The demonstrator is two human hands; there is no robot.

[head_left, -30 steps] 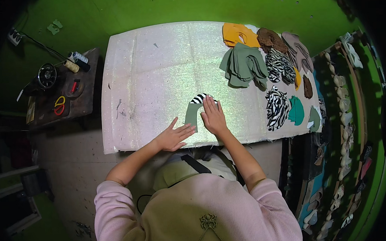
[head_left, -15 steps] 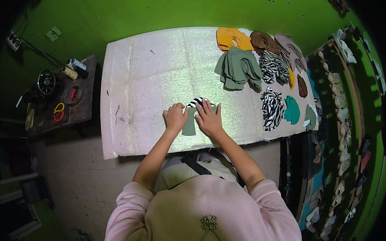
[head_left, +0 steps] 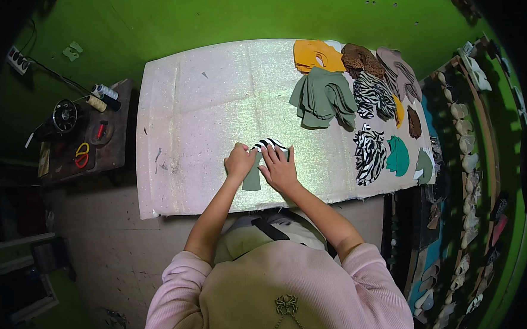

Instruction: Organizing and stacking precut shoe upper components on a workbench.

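A curved zebra-striped piece [head_left: 267, 143] lies along the top of a grey-green cut piece [head_left: 251, 176] on the near middle of the table. The left edge of the two pieces is under my left hand [head_left: 238, 161], its fingers curled and its thumb against the edge. Stretched fingers of my right hand [head_left: 282, 170] lie flat over the stripes and cover much of the green piece.
The table [head_left: 190, 126] has a pale glittery cover. At its right lie stacks of green pieces [head_left: 322, 99], yellow pieces [head_left: 311, 55], zebra pieces [head_left: 370, 156] and teal pieces [head_left: 398, 156]. A sewing machine wheel [head_left: 65, 116] and scissors [head_left: 82, 155] are at left, a shoe rack [head_left: 465, 142] at right.
My left hand's fingers have curled in more at the edge of the pieces. My right hand has shifted slightly left and nearer to me, staying flat on the stripes.
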